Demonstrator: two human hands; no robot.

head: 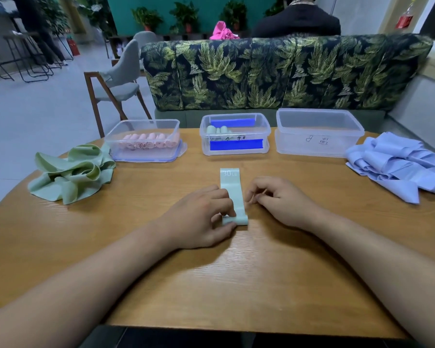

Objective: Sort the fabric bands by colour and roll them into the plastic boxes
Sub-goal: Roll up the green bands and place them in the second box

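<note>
1. One green band flat on table; my left hand pinches its rolled near end.
2. Right hand loosely curled beside it, perhaps touching.
3. Three boxes behind; left box holds pink rolls.

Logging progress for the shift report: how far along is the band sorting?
Done: pink rolls line the left box; a few green rolls sit in the middle box. In hand: left hand pinches the rolled end of a green band, right hand beside it. Left: the green pile, the blue pile; right box is empty.
</note>
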